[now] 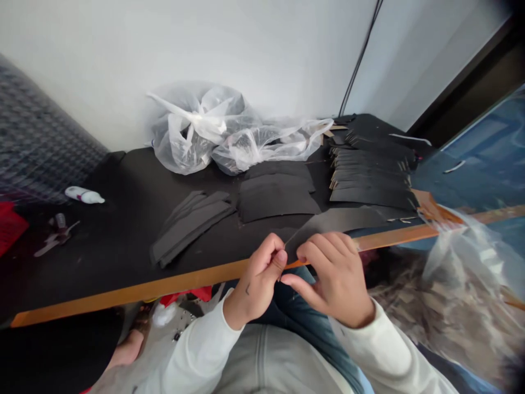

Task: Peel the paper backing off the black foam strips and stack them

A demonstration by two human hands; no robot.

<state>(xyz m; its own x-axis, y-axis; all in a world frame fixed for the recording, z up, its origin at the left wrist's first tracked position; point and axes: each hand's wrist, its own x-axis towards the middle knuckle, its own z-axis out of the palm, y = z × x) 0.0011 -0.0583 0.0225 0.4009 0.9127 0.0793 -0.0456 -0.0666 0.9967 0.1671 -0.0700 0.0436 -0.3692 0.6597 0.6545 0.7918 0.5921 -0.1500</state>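
A long, slightly bent black strip (340, 220) of sheet material reaches over the table's front edge. Its near left end is pinched between the thumb and curled fingers of my left hand (260, 276). My right hand (334, 276) has its bent fingers over the strip, the thumb stretched below toward my left thumb. The contact under the right fingers is partly hidden. Just behind the hands lies a stack of wide black pieces (276, 194). Fanned narrow black pieces (191, 224) rest to the left, and a larger layered pile of black pieces (369, 169) to the right.
Tied clear plastic bags (184, 131) stand against the wall. A white bottle (84, 195) lies on the black table (115, 246), near small tools (57, 235). Orange edging (135, 291) runs along its front. A plastic bag of brown scraps (463, 290) sits low at right.
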